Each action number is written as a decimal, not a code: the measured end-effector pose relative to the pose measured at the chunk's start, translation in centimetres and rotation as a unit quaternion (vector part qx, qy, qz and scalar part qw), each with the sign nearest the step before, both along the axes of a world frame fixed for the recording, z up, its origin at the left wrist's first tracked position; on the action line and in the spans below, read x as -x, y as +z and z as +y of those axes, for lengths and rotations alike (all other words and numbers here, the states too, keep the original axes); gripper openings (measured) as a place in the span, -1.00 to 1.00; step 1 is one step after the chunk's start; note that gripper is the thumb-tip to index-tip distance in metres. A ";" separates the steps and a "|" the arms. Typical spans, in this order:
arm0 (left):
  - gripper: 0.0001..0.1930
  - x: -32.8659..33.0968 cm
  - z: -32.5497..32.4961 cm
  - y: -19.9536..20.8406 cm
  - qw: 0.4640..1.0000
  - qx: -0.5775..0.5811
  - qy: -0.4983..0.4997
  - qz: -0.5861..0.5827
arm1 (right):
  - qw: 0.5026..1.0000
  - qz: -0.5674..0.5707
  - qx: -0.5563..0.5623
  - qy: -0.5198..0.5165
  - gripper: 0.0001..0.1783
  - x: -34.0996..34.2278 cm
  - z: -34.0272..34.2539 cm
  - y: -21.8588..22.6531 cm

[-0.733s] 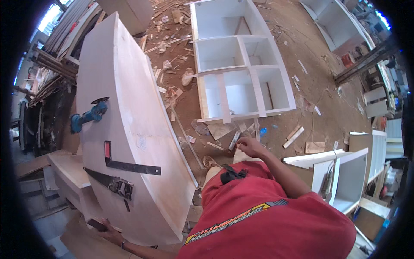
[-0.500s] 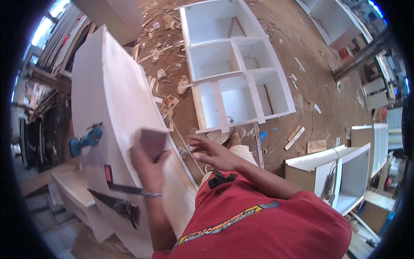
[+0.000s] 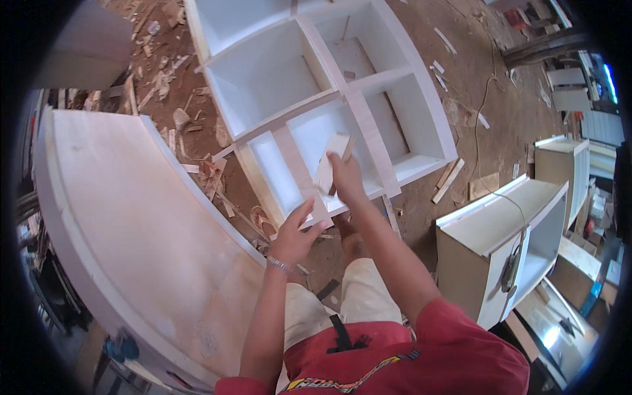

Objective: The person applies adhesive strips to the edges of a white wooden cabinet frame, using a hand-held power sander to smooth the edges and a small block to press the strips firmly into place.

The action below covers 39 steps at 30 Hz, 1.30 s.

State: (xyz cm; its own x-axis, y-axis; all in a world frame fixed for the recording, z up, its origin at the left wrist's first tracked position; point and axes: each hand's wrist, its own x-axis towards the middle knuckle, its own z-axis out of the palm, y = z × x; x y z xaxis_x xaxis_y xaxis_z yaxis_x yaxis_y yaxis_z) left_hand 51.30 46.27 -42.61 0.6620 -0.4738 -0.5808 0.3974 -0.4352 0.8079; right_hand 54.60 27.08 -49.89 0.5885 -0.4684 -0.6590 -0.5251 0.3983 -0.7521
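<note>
The block (image 3: pixel 326 172) is up over the front end of the big cabinet (image 3: pixel 429 99), pale and chunky; can't really tell from this angle if it's touching anything below. The right hand (image 3: pixel 346 178) has it, fingers curled round with the thumb on top. The left hand (image 3: pixel 293 240) is half open with nothing in it, thumb and fingers spread, near the cabinet's front edge, and there's a band (image 3: pixel 279 264) on that wrist. Cabinet's lying with its openings up, white inside, split into compartments, with pinkish-tan wood along the edges and dividers. Just left of it is a large box (image 3: pixel 145 191) with a smooth pale wood face, a bit patchy toward the near end, and a blue tool (image 3: pixel 120 347) is tucked at its lower corner, half lost in the dark rim. Floor (image 3: pixel 464 82) is brown and dirt-looking, pretty messy: shavings and scraps piled between box and cabinet, a few offcuts (image 3: pixel 484 186) over on the right. A small cabinet (image 3: pixel 461 263) sits over there too, with a dark tool (image 3: pixel 509 268) against it and a thin cord (image 3: pixel 484 99) trailing across the floor. Farther back there's a slanting post (image 3: pixel 543 49) and more boxy units along the right side.
</note>
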 end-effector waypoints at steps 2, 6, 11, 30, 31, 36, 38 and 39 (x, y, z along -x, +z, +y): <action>-0.27 1.9 5.4 -6.7 0.984 -0.151 -0.090 -0.002 | 0.979 -0.030 0.194 -0.060 -0.56 -4.3 -2.6 -8.4; -0.30 7.0 17.3 -13.8 0.888 -0.388 -0.244 0.026 | 0.979 0.060 0.170 -0.091 -0.48 -12.6 -7.7 -14.9; -0.27 12.5 21.2 -16.6 0.902 -0.415 -0.057 0.108 | 0.965 0.123 0.208 -0.100 -0.47 -16.9 -8.8 -20.0; -0.47 9.7 22.0 -20.0 0.852 -0.508 -0.105 0.067 | 0.933 0.196 0.273 -0.129 -0.39 -21.7 -3.7 -18.4; -0.48 9.4 22.0 -19.7 0.851 -0.510 -0.101 0.071 | 0.936 0.168 0.283 -0.122 -0.39 -21.4 -2.6 -18.6; -0.50 8.0 22.1 -18.7 0.856 -0.504 -0.091 0.070 | 0.944 0.141 0.274 -0.115 -0.47 -21.3 1.9 -19.2; -0.50 8.3 22.8 -18.7 0.857 -0.505 -0.080 0.068 | 0.948 0.152 0.259 -0.102 -0.49 -21.5 4.0 -18.7; -0.50 8.2 22.9 -18.6 0.858 -0.505 -0.077 0.062 | 0.948 0.155 0.263 -0.088 -0.48 -21.5 5.0 -18.5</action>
State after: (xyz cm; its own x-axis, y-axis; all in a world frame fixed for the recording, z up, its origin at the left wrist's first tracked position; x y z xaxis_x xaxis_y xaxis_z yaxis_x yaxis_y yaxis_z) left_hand 43.10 69.20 -61.21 0.5399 0.2361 -0.8080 0.3290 -0.9427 -0.0557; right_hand 76.11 32.08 -68.41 0.2868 -0.8532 -0.4357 -0.7131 0.1136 -0.6918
